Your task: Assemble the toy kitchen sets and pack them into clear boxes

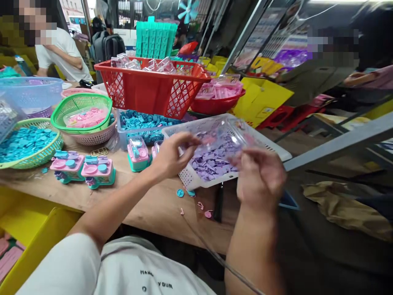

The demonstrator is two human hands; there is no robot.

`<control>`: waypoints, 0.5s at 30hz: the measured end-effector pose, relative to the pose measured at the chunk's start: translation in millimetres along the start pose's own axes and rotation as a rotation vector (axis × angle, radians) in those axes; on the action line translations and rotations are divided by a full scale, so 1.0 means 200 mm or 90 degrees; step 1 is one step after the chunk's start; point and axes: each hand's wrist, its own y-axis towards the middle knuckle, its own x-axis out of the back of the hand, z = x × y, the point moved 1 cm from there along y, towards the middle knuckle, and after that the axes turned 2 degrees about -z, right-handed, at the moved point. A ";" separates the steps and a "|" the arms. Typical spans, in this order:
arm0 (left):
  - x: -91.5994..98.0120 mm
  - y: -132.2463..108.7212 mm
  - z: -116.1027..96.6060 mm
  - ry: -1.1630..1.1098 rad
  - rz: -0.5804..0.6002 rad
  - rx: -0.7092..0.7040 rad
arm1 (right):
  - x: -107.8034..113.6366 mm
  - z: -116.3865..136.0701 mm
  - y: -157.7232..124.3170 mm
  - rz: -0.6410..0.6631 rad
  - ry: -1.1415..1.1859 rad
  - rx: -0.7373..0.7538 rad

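Note:
My left hand (172, 157) and my right hand (260, 176) both pinch a clear plastic blister pack (219, 139), blurred by motion, held above a white basket (273, 149) of small purple plastic parts (208, 162). The left hand's fingers close on the pack's left edge. My right hand grips its lower right side. Assembled pink and teal toy sets (98, 170) stand on the wooden table (153, 209) to the left, another one (138, 153) sits just beside my left hand.
A red crate (147, 90) of clear packs stands behind. Green baskets (81, 112) hold pink and teal pieces (24, 141). A yellow bin (33, 241) sits at lower left. Loose small parts (196, 203) lie on the table edge. Other people sit at far left and right.

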 end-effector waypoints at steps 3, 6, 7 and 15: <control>0.18 -0.47 0.10 -0.349 -0.072 0.191 | -0.05 0.04 -0.44 0.186 0.146 -0.176; 0.21 -0.81 0.32 -0.588 -0.069 0.524 | -0.20 -0.02 -0.72 0.247 0.228 -0.316; 0.19 -0.87 0.39 -0.635 -0.073 0.607 | -0.26 -0.05 -0.77 0.254 0.252 -0.352; 0.14 -1.05 0.59 -0.218 -0.167 0.493 | -0.28 -0.22 -0.85 0.281 -0.059 -0.269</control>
